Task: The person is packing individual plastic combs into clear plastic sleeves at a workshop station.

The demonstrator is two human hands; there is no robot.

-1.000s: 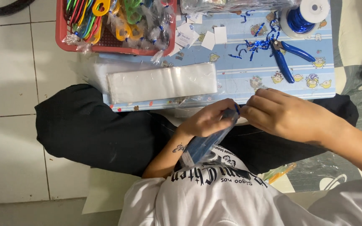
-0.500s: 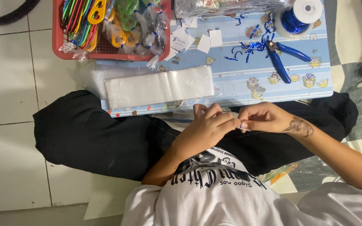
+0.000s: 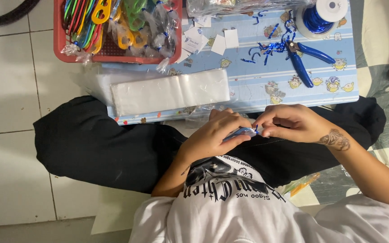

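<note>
A small blue packet (image 3: pixel 241 132) is clamped between the left hand (image 3: pixel 214 135) and right hand (image 3: pixel 289 123), just below the counter (image 3: pixel 257 85) edge; blue pliers (image 3: pixel 305 60) lie well apart.

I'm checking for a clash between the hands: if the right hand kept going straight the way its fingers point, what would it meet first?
The right hand points toward the left hand. It would meet the small blue piece pinched between them, then probably the left fingertips; depth is hard to judge.

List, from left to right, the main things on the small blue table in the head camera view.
Red basket of bagged scissors → stack of clear bags → small white cards → blue pliers → spool of blue wire.
</note>
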